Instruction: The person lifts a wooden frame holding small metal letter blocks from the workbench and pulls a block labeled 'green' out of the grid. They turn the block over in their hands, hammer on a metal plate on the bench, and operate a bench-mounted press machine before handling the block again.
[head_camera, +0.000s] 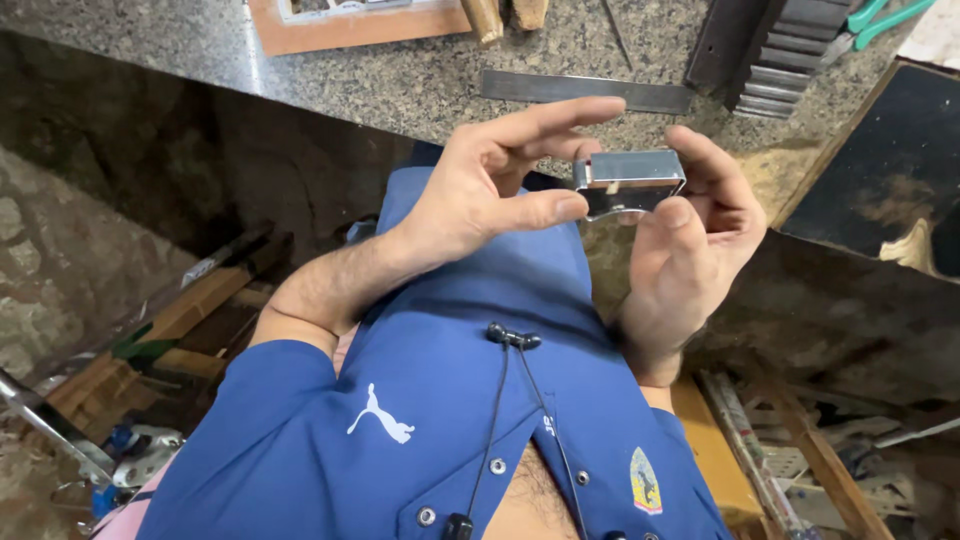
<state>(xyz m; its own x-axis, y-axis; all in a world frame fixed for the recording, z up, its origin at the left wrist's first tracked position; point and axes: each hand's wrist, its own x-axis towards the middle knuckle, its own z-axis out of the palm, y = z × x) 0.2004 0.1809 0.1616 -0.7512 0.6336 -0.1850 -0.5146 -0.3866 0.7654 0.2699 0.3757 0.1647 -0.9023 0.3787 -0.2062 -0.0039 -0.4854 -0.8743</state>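
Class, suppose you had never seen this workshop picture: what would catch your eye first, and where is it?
First, the small shiny metal block at centre, held between the right hand and the thumb and fingers of the left hand. Next, the blue shirt filling the lower middle, with black earphone cords hanging on it. Behind the hands, a flat metal strip lies on the speckled stone counter.

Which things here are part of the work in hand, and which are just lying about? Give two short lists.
In hand:
- metal block, held between both hands
- left hand, thumb on the block's end
- right hand, gripping the block

Lying about:
- steel strip on the counter
- wooden frame
- green-handled scissors
- dark finned part
- wood scraps below
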